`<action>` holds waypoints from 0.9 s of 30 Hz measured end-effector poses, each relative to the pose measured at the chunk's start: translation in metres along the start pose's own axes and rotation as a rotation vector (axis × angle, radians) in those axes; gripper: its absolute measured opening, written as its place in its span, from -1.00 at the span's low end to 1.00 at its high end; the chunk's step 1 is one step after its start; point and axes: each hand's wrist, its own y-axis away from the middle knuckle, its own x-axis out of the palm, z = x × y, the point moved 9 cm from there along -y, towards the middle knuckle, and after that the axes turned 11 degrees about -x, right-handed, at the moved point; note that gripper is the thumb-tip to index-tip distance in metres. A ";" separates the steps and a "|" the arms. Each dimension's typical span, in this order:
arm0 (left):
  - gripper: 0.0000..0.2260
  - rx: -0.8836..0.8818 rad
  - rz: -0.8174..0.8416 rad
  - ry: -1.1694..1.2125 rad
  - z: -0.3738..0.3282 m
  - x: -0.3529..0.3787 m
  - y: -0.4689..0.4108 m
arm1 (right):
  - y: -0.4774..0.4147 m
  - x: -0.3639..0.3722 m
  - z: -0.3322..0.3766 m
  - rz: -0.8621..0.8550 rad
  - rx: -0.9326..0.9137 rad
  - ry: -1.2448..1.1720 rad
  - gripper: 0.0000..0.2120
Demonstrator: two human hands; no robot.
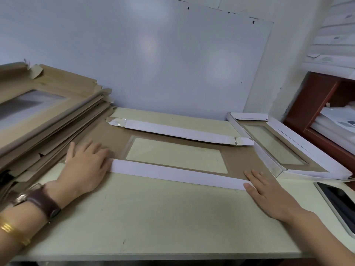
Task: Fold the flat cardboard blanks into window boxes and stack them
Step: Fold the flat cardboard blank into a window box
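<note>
The step in hand looks like creasing the long side flaps of one blank (240, 160), which lies flat in the middle of the tabletop (153, 217), brown face and clear window (176, 155) up. The near flap (172, 174) is turned over onto it, white side showing, and so is the far flap (178, 132). Both hands lie flat with straight fingers and grip nothing: the left hand (86, 166) presses at the near flap's left end, the right hand (269, 194) at its right end. Next, I judge, the flaps must be stood upright and the ends tucked to form walls. The stack of unfolded blanks (48, 120) crowds the left end, the finished boxes (269, 163) lie just beside the right end, and a phone (340, 204) sits near the right wrist
</note>
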 end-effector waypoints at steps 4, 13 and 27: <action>-0.53 0.202 0.014 0.119 -0.062 -0.016 0.025 | 0.007 0.001 0.012 -0.008 0.065 0.057 -0.43; -0.54 0.454 0.329 0.287 -0.190 0.002 0.081 | 0.017 -0.006 0.061 -0.020 0.103 0.252 -0.45; -0.35 0.186 0.440 0.040 -0.193 0.058 0.052 | 0.046 -0.037 0.196 -0.269 -0.202 0.281 -0.47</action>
